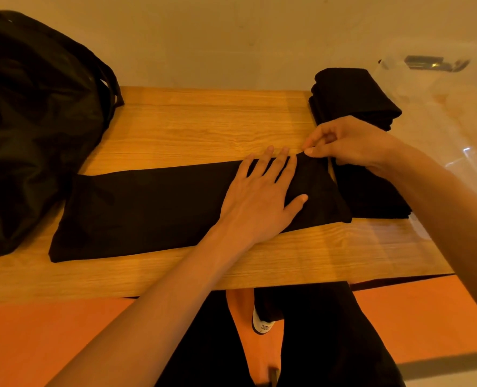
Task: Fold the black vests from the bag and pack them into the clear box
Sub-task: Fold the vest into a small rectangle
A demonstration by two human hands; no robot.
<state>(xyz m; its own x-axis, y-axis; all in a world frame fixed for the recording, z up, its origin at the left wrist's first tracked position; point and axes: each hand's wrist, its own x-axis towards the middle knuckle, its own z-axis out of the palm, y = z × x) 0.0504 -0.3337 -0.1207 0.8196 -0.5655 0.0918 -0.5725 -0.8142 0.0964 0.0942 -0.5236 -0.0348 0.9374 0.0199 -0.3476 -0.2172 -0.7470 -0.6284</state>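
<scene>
**Vest in long strip on table, both hands at its right end**

- Black vest (148, 208) lies on the wooden table (203, 121), folded into a long narrow band that runs left to right. Its left end sits just beside the black bag (30, 121).
- Left hand (259, 196): flat on the vest's right portion, palm down, fingers straight and spread, thumb out toward the right. It presses and grips nothing.
- Right hand (354, 143): fingers curled, thumb and forefinger pinching the vest's far right corner, which is lifted slightly off the table.
- Stack of folded black vests (354, 93) sits at the table's far right, behind the right hand.
- Second dark folded piece (376, 196) lies below the right wrist, touching the strip's right end.
- Clear box (455, 121) takes up the right edge, with a dark latch (427, 62) on its far rim. Walls are nearly invisible, so I cannot tell whether the folded pieces are inside it or beside it.
- Below the table edge are an orange floor (50, 331), black trousers (315, 344) and a white shoe (262, 325).
</scene>
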